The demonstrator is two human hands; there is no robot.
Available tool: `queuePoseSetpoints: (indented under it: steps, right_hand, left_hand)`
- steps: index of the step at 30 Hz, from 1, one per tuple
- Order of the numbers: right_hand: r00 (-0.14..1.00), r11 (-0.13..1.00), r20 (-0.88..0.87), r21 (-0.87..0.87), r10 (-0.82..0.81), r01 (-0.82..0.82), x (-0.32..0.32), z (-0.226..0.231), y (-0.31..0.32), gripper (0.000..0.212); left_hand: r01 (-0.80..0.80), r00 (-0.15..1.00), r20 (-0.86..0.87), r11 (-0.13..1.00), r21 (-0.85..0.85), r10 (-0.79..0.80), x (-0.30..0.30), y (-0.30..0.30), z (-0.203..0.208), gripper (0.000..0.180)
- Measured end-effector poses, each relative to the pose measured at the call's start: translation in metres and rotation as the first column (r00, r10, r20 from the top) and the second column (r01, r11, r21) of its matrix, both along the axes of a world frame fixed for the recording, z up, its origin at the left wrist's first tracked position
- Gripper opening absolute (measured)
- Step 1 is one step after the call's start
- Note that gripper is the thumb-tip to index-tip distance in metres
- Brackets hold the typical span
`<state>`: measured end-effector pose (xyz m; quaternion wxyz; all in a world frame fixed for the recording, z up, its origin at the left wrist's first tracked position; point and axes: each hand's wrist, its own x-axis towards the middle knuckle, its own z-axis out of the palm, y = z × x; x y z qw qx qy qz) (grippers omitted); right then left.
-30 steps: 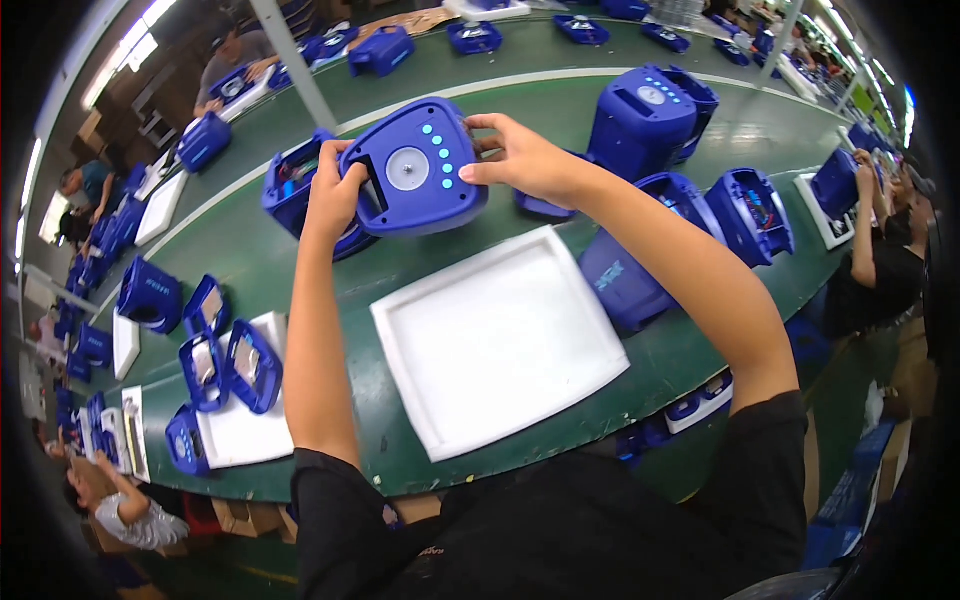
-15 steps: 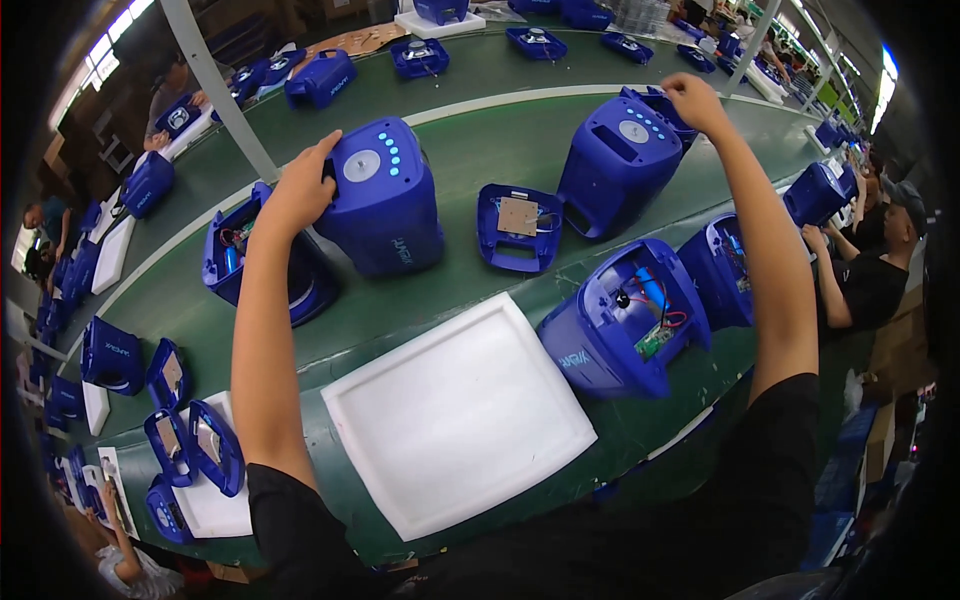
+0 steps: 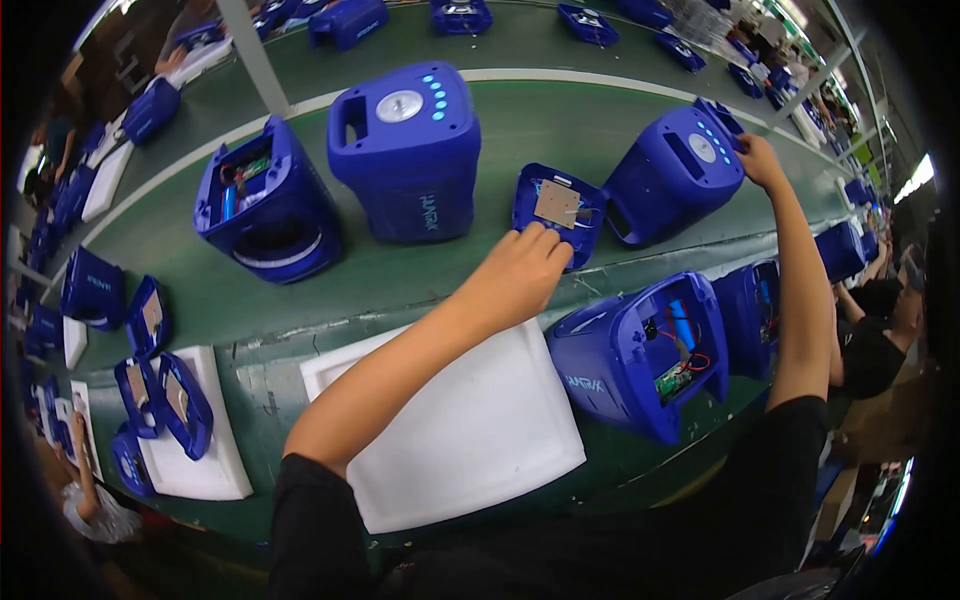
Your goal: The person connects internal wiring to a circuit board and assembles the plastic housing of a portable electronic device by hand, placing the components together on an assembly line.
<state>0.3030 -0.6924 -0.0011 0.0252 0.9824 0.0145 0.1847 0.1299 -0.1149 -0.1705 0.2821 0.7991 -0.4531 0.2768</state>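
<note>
My left hand (image 3: 525, 265) is closed at the near edge of a blue plastic panel (image 3: 558, 205), which lies with its tan circuit board facing up. My right hand (image 3: 762, 162) reaches to the far right, its fingers closed on the edge of another blue panel (image 3: 722, 120), mostly hidden behind a tilted blue speaker housing (image 3: 665, 180) with lit dots on top. An upright blue housing (image 3: 405, 155) with a round silver knob and lit dots stands left of the first panel. Farther left, an open blue housing (image 3: 270, 205) shows a green board and a blue cylinder.
A white foam tray (image 3: 470, 440) lies before me. Right of it, an open blue housing (image 3: 640, 355) with red wires rests on its side, another (image 3: 745, 315) beyond. Several panels sit by a foam tray (image 3: 225, 440) at left. A metal post (image 3: 252, 60) rises behind; co-workers sit right.
My left hand has left the upright housing and come right and nearer to the panel with the board. My right hand stays at the far panel. The view has shifted.
</note>
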Motion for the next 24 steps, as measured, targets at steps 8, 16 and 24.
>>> queuePoseSetpoints:
  steps: [8,16,24]
  right_hand:
    - [0.988,0.916,0.118,0.399,-0.095,0.040,-0.117,0.066,-0.002,0.065]
    - [0.836,0.953,0.458,-0.175,0.303,-0.249,-0.308,0.190,0.168,0.050]
    - [0.585,0.715,0.423,-0.292,0.692,-0.635,-0.448,0.158,0.346,0.059]
  left_hand:
    - [-0.101,0.977,-0.145,0.940,0.325,0.156,0.032,-0.036,-0.058,0.028]
    - [-0.043,0.997,-0.057,0.999,-0.017,0.042,-0.031,0.053,0.031,0.023]
    - [-0.225,0.829,-0.559,0.923,-0.311,0.014,-0.282,0.243,0.078,0.054]
